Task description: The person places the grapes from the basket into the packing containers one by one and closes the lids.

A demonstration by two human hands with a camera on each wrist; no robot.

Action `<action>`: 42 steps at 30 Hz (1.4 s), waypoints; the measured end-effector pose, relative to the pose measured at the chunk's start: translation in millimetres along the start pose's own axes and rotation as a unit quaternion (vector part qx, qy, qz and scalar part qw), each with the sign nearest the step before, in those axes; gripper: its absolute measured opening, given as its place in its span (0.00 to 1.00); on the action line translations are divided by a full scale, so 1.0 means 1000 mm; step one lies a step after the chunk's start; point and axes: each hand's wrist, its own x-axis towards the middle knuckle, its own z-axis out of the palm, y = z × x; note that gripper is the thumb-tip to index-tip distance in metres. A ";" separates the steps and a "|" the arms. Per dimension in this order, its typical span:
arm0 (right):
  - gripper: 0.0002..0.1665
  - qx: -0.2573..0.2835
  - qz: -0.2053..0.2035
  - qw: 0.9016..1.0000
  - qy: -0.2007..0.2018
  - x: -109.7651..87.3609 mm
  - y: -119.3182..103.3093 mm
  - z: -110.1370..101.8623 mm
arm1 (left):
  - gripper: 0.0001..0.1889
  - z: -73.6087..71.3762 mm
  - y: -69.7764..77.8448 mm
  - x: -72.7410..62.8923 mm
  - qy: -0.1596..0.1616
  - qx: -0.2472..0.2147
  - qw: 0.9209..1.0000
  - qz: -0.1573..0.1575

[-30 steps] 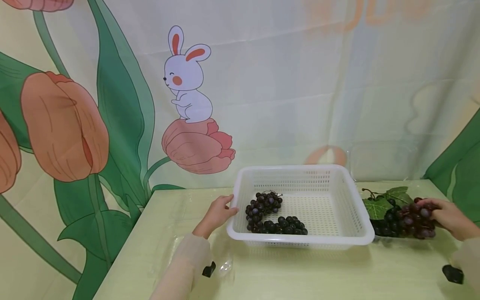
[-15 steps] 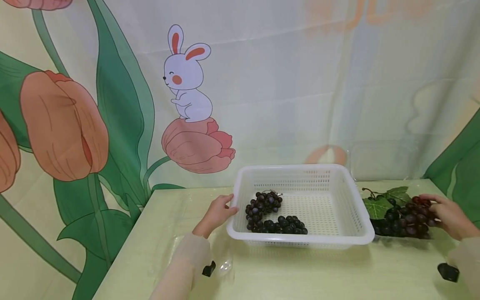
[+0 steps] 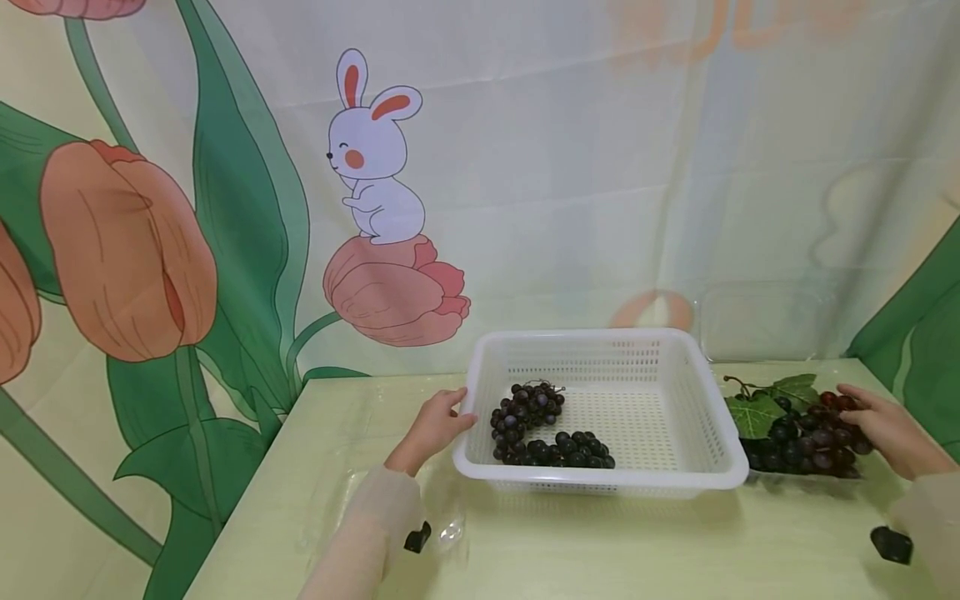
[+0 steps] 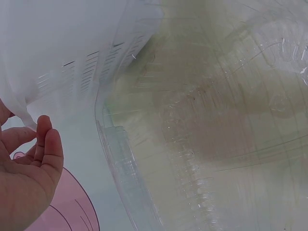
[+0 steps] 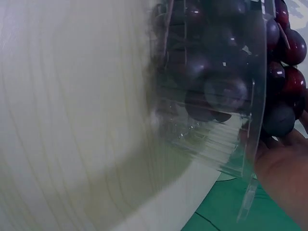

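A white slotted plastic basket (image 3: pixel 600 479) stands on the table with two bunches of dark grapes in it, a rear bunch (image 3: pixel 536 406) and a front bunch (image 3: pixel 573 452). My left hand (image 3: pixel 435 425) holds the basket's left rim between thumb and fingers. To the basket's right, a clear plastic box (image 5: pixel 262 96) contains dark grapes (image 3: pixel 802 442) and green leaves (image 3: pixel 753 414). My right hand (image 3: pixel 892 429) touches the reddish grapes (image 5: pixel 292 82) at the box's right end, fingers fairly straight. Some of its fingers are hidden behind the grapes in the right wrist view.
The box's clear lid (image 3: pixel 765 321) stands raised at the back, against the printed cloth (image 3: pixel 555 208). Another clear plastic container (image 4: pixel 125 163) lies left of the basket, partly under my left forearm. The table (image 3: pixel 600 550) has a pale wood-grain top.
The reddish bunch in my right hand has come down into the clear box and settled. My right hand has since loosened and shifted slightly over the grapes. The left hand stays put.
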 end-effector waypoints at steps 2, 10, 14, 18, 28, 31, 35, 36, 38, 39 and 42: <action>0.32 -0.029 -0.009 1.000 0.003 -0.011 -0.019 0.001 | 0.28 0.000 0.000 0.000 0.001 0.003 1.000 0.002; 0.36 -0.096 -0.067 0.992 0.043 -0.063 -0.094 0.007 | 0.28 0.001 -0.001 0.001 0.000 0.005 1.000 0.002; 0.35 -0.108 -0.059 0.989 0.076 -0.054 -0.076 0.004 | 0.28 0.001 -0.001 0.001 -0.002 0.005 1.000 -0.004; 0.35 -0.115 -0.033 0.986 0.113 -0.052 -0.072 0.001 | 0.28 0.001 0.000 0.002 -0.002 0.005 1.000 -0.008; 0.37 -0.131 0.002 0.985 0.109 -0.056 -0.062 -0.004 | 0.28 0.001 -0.001 0.002 -0.004 0.010 1.000 -0.011; 0.36 -0.123 -0.002 0.988 0.091 -0.067 -0.073 -0.002 | 0.28 0.001 -0.001 0.002 -0.004 0.009 1.000 -0.009; 0.37 -0.116 -0.017 0.991 0.063 -0.076 -0.080 -0.001 | 0.28 0.001 0.000 0.001 -0.003 0.008 1.000 -0.007; 0.37 -0.114 -0.020 0.992 0.058 -0.077 -0.079 -0.002 | 0.28 0.001 0.000 0.001 -0.003 0.007 1.000 -0.006; 0.38 -0.111 -0.022 0.992 0.047 -0.077 -0.077 -0.003 | 0.28 0.001 0.000 0.001 -0.003 0.006 1.000 -0.008; 0.38 -0.108 -0.020 0.993 0.042 -0.077 -0.075 -0.003 | 0.28 0.001 0.000 0.001 -0.003 0.006 1.000 -0.008; 0.39 -0.106 -0.010 0.994 0.037 -0.074 -0.069 -0.004 | 0.28 0.001 0.000 0.001 -0.002 0.006 1.000 -0.011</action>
